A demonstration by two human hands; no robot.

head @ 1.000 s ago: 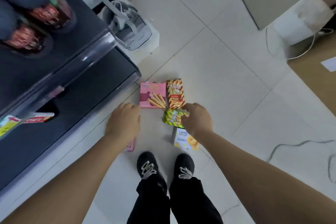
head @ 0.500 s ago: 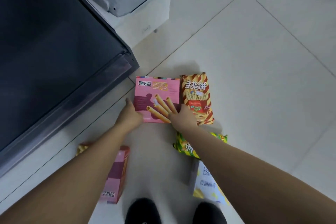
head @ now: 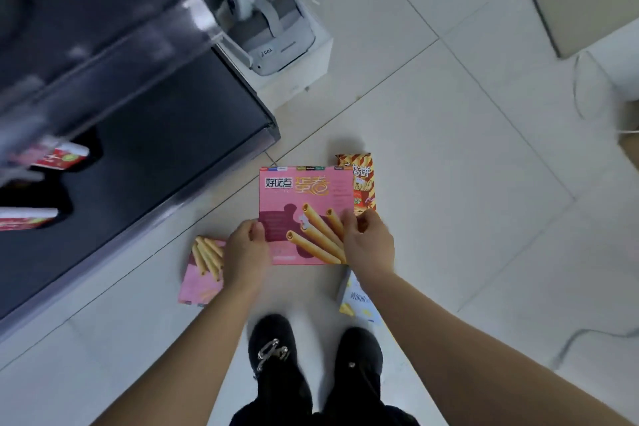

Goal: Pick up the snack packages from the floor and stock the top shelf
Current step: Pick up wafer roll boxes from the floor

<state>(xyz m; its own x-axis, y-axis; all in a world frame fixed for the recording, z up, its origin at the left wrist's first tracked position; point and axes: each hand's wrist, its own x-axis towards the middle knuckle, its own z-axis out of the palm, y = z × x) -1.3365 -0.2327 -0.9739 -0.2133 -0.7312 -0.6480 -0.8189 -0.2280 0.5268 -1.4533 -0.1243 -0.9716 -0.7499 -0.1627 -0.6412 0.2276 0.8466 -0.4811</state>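
A large pink egg-roll box [head: 304, 197] is gripped at its near corners by both hands, my left hand [head: 246, 252] on its left edge and my right hand [head: 368, 245] on its right edge. It looks raised off the floor. Behind it on the right lies an orange striped snack pack [head: 363, 180], partly covered. A second pink box [head: 202, 273] lies on the floor left of my left hand. A white and yellow package [head: 354, 301] lies under my right wrist.
A dark shelf unit [head: 138, 135] fills the left side, with red and white packages [head: 58, 156] on a lower level. A white box holding a grey headset [head: 269, 31] stands beyond it. My black shoes [head: 276, 353] are below the hands. Cables trail at the right.
Both hands closed on the big pink box and brought it up and nearer. The view pulled back, showing the shelf levels again. The green pack near my right arm is hidden now.
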